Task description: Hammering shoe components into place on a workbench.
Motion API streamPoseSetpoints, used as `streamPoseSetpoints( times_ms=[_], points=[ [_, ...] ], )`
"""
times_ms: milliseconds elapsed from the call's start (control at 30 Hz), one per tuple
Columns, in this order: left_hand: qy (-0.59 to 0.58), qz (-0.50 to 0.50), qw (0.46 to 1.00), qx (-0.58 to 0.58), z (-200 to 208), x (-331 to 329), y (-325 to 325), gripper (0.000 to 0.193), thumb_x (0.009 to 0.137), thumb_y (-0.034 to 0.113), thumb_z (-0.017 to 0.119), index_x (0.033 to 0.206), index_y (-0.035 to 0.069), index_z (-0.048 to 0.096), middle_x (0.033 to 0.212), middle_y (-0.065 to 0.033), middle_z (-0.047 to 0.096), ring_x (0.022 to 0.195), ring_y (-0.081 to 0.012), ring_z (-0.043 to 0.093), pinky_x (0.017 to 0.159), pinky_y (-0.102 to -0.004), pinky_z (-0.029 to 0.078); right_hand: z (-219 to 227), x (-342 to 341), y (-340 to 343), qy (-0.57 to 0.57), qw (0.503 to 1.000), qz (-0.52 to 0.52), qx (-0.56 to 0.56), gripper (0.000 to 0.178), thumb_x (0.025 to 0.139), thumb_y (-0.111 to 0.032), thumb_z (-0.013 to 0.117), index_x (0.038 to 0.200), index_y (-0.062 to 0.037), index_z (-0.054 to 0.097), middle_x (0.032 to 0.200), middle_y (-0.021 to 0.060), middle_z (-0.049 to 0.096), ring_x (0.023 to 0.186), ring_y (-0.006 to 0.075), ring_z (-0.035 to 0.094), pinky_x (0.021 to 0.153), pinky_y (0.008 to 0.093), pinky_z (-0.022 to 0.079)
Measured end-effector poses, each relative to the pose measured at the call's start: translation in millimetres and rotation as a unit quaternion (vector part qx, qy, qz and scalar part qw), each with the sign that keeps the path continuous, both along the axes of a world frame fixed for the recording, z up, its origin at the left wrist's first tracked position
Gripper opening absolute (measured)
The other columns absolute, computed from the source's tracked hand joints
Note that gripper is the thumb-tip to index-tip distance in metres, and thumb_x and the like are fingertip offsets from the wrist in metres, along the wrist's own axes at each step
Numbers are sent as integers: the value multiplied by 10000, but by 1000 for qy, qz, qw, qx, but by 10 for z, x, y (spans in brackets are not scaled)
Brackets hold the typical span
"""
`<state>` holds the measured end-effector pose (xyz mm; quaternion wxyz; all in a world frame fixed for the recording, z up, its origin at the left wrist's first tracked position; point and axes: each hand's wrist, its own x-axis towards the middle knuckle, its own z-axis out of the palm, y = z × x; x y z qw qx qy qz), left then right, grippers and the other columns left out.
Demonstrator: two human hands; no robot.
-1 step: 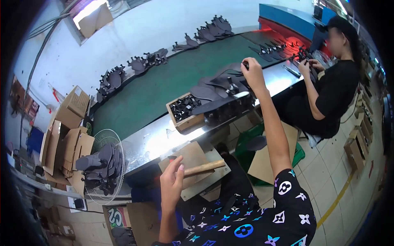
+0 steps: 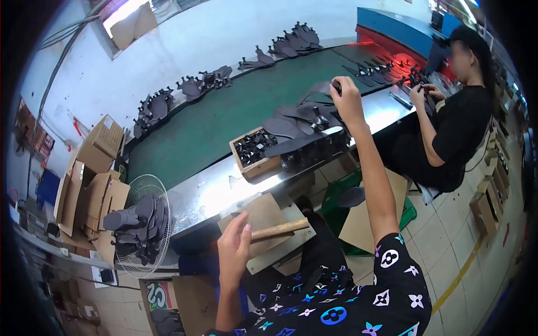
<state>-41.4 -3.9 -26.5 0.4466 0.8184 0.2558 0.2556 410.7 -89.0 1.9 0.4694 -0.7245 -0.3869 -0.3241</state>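
My right hand (image 2: 348, 103) is raised over the near edge of the bench, its fingers pinched on a small black piece (image 2: 336, 88). Below it are dark grey sandal soles (image 2: 283, 126) in a loose pile, some with black straps. A long sole (image 2: 300, 144) lies across a black block-like object beside the pile. My left hand (image 2: 234, 243) is closed, thumb and fingers together, above a brown board (image 2: 263, 210). A round wooden handle (image 2: 283, 228) runs out from beside its thumb; whether the fingers grip it is hidden.
A wooden box (image 2: 258, 168) of small black parts stands on the metal bench edge. Beyond it runs a green belt (image 2: 224, 126) with sole piles along the wall. A wire basket (image 2: 140, 269) of sandals and cardboard boxes (image 2: 101, 145) are at left. A co-worker (image 2: 459, 112) sits at right.
The whole view has shifted slightly. A small dark thing seen at my left fingertips before no longer shows. My right hand keeps its pinch in nearly the same place.
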Motion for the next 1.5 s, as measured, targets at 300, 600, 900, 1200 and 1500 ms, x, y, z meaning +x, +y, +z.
streamPoseSetpoints(
  times_ms=[300,600,900,1200,1500],
  points=[
    [-22,185,832,522,660,218,442,811,772,101,760,1485,60,376,1443,-203,510,1388,-360,442,1221,-515,167,825,-2223,183,-263,869,403,-112,331,821,3,649,1147,-48,637,1138,120,635,1023,253,647,884,369,554],
    [201,295,766,534,758,-1157,2176,859,773,310,796,1501,80,401,1353,-189,552,1208,-361,532,1035,-471,392,407,-725,70,105,976,12,-192,478,970,-396,606,1202,21,597,1142,238,676,1091,383,641,912,460,520],
    [265,302,796,453,519,-1076,2003,801,888,342,697,1518,13,326,1617,-209,240,1499,-382,225,1178,-614,192,-79,-223,567,320,927,195,-1,251,906,-187,681,970,54,648,774,152,670,724,231,679,636,341,546],
    [-144,41,897,416,412,19,842,650,876,132,704,1439,19,400,1384,-190,536,1275,-329,500,1081,-427,359,603,-3057,558,582,359,730,3,213,1037,-171,544,1190,-23,529,1092,106,609,867,247,704,755,401,620],
    [-225,137,962,-72,39,-316,656,505,1046,351,528,1403,43,347,828,-67,582,617,-149,590,544,-277,511,-1362,-3013,-402,32,884,244,-397,771,787,-351,804,1387,-94,394,1349,190,447,1059,377,618,808,474,541]
  ],
)
